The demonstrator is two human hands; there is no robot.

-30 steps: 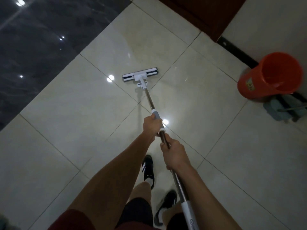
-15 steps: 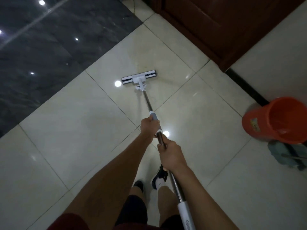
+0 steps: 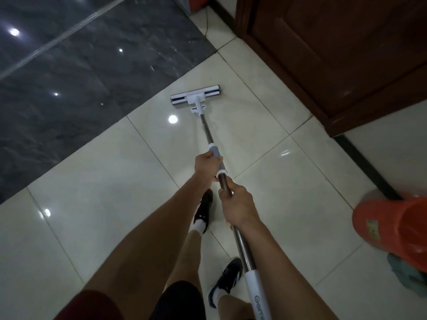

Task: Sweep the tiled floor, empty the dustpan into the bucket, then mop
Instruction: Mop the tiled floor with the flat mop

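Note:
A flat mop with a white and grey head rests on the glossy cream tiled floor, close to the dark marble strip. Its metal handle slants back toward me. My left hand is wrapped around the grey collar of the handle. Just behind it, my right hand grips the bare metal shaft. An orange bucket stands at the right edge, partly cut off by the frame.
A dark marble floor strip fills the upper left. A brown wooden door and its frame are at the upper right, with a black skirting along the wall. A grey-blue cloth lies under the bucket. My feet in dark shoes are below the hands.
I have stepped forward and the mop head has slid ahead toward the door and marble edge. The bucket has shifted to the lower right of the view. Both hands keep their grip.

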